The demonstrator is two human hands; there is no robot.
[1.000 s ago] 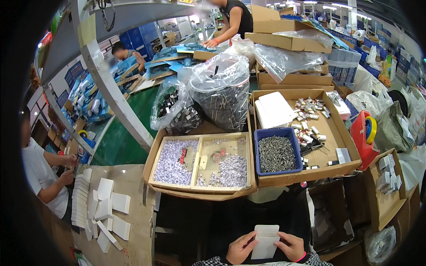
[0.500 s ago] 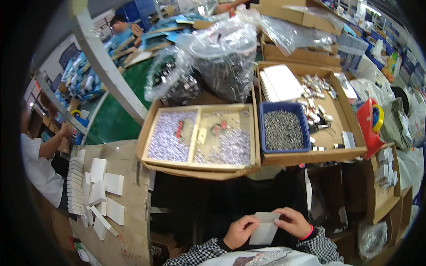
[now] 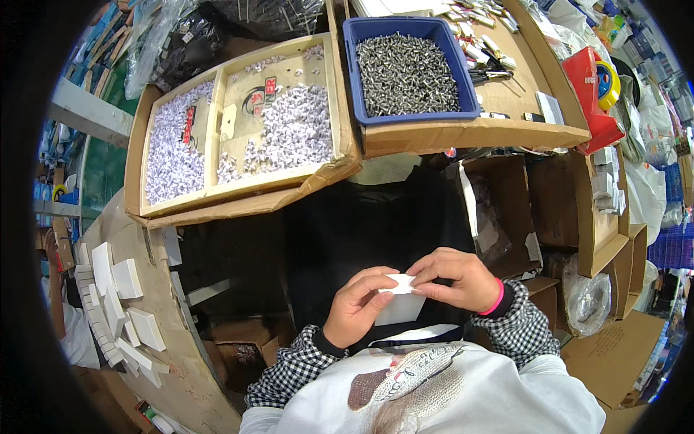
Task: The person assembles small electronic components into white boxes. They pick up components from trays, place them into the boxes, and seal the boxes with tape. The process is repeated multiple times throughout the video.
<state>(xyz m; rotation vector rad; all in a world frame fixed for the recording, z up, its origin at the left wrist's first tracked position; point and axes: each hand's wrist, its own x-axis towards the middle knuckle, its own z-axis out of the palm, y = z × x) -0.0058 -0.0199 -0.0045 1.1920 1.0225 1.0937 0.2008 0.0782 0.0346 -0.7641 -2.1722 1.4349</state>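
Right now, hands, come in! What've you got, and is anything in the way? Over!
Left hand and right hand both on white box, fingers at its far end. Nothing seen blocking either hand. Blue bin farther ahead, untouched.

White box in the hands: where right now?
Head view, below and slightly right of centre: the white box is held between the left hand and right hand, just above the white shirt in the picture.
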